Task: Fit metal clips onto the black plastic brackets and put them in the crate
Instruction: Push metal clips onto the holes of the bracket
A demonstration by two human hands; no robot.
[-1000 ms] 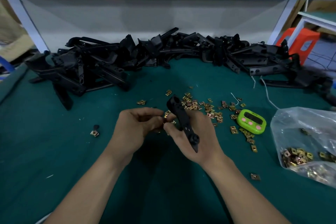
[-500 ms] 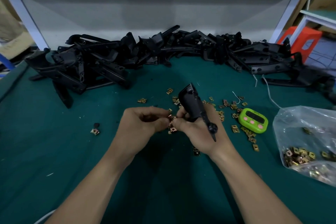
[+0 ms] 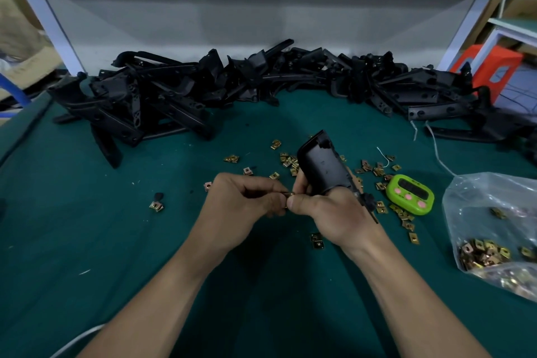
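Bracket [image 3: 321, 167] gripped in right hand [image 3: 328, 212], long axis pointing up, away from palm; left hand [image 3: 244, 200] pinches clip [image 3: 289, 194] just left of its lower end.

Open mat [image 3: 87, 241] front-left; bracket pile [image 3: 261, 81] blocks the back, loose clips [image 3: 377, 171], timer [image 3: 410, 195] and bag [image 3: 494, 229] crowd right.

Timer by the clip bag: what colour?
The timer is lime green, pink buttons, dark screen; head view.
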